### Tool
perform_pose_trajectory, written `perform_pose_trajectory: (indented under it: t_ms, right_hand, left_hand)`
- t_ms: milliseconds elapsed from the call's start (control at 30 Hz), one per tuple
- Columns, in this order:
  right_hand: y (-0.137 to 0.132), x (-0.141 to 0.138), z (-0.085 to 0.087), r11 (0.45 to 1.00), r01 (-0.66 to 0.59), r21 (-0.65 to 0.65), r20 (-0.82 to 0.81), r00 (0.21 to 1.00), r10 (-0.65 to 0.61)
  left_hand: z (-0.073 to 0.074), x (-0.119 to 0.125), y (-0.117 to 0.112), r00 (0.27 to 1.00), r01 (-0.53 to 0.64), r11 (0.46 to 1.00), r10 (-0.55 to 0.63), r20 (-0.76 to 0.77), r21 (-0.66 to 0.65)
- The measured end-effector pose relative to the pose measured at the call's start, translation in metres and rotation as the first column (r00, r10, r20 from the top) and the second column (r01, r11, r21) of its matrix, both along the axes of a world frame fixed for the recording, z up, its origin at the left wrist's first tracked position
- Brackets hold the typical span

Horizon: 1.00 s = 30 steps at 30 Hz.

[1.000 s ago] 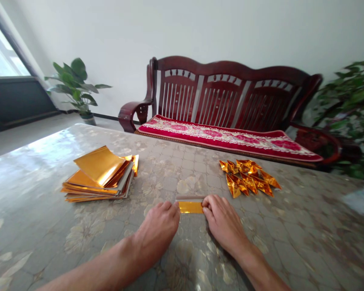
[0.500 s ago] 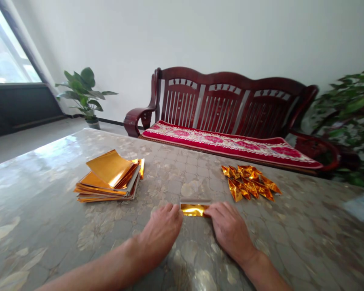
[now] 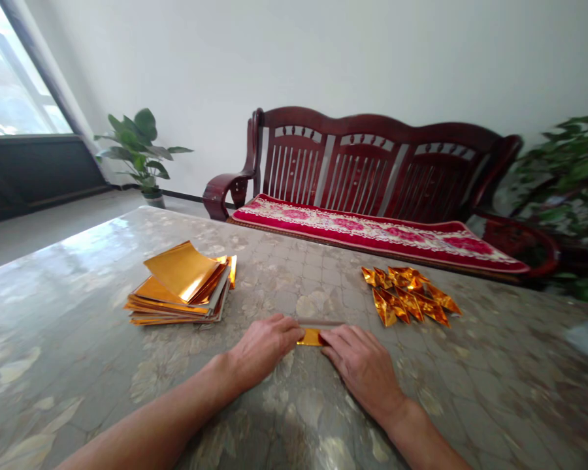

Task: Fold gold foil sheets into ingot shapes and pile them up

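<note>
Bright day light from the window (image 3: 17, 75) at left, white glare on the table top (image 3: 73, 261), small shine on the gold foil (image 3: 311, 337), soft shadows, bent edges (lines curve there), right plant (image 3: 563, 189) maybe blurry

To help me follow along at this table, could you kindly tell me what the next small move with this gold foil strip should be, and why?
I would probably crease the gold foil strip firmly along its fold next: the left hand and right hand press on either end of it, and the folded gold foil triangles nearby look sharply creased.
</note>
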State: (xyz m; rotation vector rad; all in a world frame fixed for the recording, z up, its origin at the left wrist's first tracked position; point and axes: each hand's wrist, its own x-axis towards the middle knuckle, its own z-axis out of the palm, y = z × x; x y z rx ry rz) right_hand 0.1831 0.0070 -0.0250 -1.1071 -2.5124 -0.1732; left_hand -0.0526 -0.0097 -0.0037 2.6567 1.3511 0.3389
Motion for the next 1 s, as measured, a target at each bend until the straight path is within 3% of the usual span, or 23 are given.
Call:
perform_pose_trajectory:
  t_ms: [267, 567, 1000]
  right_hand:
    - [-0.002, -0.007, 0.005, 0.998, -0.012, 0.069, 0.189, 0.982, -0.001]
    - [-0.003, -0.022, 0.016, 0.989, -0.103, 0.105, 0.429, 0.902, 0.049]
    - [0.003, -0.015, 0.014, 0.997, -0.043, 0.071, 0.302, 0.953, 0.019]
  left_hand:
    - [-0.002, -0.004, 0.007, 0.994, 0.099, 0.991, -0.094, -0.061, 0.087]
    - [-0.006, 0.000, 0.005, 0.987, 0.102, 0.983, -0.081, -0.138, 0.155]
    - [-0.024, 0.004, 0.011, 0.999, -0.022, 0.989, 0.017, 0.040, 0.148]
